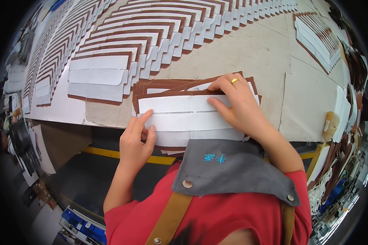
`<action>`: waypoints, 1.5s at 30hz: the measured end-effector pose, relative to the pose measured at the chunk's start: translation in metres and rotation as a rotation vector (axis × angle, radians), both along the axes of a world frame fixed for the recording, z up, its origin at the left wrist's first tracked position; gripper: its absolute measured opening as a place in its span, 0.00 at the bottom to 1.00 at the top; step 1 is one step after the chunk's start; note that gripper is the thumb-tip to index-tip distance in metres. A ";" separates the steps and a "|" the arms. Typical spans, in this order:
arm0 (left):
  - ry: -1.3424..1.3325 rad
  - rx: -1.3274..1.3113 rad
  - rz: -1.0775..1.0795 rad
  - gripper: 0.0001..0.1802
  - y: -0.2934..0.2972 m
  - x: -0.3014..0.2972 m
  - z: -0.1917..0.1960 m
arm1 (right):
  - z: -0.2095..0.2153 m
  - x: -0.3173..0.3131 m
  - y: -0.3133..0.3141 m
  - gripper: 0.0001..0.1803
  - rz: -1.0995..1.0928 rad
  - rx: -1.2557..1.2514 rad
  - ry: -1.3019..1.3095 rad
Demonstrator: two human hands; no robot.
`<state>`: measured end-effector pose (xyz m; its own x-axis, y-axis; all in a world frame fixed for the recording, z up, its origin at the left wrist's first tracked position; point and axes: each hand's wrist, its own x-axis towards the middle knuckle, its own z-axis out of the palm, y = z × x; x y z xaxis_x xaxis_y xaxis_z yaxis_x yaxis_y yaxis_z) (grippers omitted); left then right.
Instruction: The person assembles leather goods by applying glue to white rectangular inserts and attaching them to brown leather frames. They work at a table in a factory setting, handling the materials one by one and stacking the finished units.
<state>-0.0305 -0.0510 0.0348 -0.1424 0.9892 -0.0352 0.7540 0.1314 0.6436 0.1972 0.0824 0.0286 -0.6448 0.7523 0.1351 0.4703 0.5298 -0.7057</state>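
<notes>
Strip (184, 121) looks thin, light, floppy; my left hand (135, 141) pinches its end, right hand (237, 102) presses flat on the stack (151, 87).

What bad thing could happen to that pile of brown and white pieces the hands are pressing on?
The stack of brown pieces with white strips hangs partly over the table edge, so it might slip off. The left hand pinches only the top white strip, so it could go on crooked. The right hand presses near the back, so lower pieces might fan out.
</notes>
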 end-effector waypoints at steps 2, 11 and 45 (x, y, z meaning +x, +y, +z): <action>0.001 0.003 0.011 0.20 0.000 0.001 -0.001 | -0.002 -0.005 0.006 0.08 0.032 -0.073 -0.010; -0.001 0.010 0.026 0.17 -0.003 0.000 -0.005 | -0.008 -0.007 0.006 0.08 0.078 0.038 -0.027; -0.733 0.057 -0.074 0.25 0.096 0.049 0.005 | 0.041 0.086 0.010 0.04 -0.249 -0.002 0.038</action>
<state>0.0183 0.0446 0.0397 -0.0348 0.9984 -0.0444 0.1336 0.0486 0.9898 0.2834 0.0923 0.0700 -0.4336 0.8878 0.1540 0.5591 0.3991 -0.7268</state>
